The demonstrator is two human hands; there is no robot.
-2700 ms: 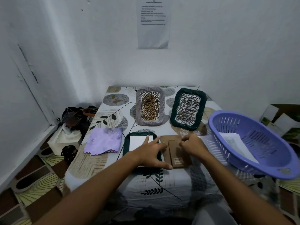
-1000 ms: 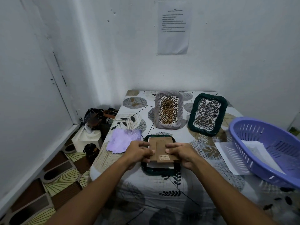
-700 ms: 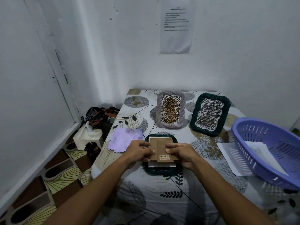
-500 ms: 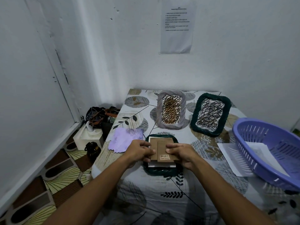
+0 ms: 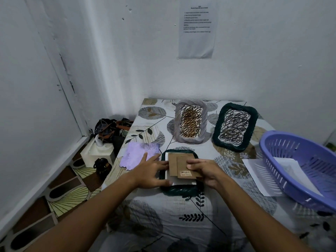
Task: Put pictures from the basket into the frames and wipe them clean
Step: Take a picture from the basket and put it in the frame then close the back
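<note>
On the floor at far left, a white tissue box (image 5: 99,151) and a dark bag (image 5: 109,127) sit beside the table (image 5: 181,211). On the table's left part lies a lilac wiping cloth (image 5: 137,156), just left of the near dark green frame (image 5: 179,190), which lies face down. The left hand (image 5: 152,171) rests flat, fingers spread and released, over the frame's left edge and the cloth's near corner. The right hand (image 5: 205,170) pinches the brown cardboard backing board (image 5: 181,166) over a white picture (image 5: 183,180) in the frame. Farther back lie a grey frame (image 5: 190,122) and a second dark green frame (image 5: 235,125), both with scribble pictures. At right, the purple basket (image 5: 301,168) holds paper, over another white sheet (image 5: 258,173). Half a second ago the left hand also gripped the board; it has since let go and moved left.
</note>
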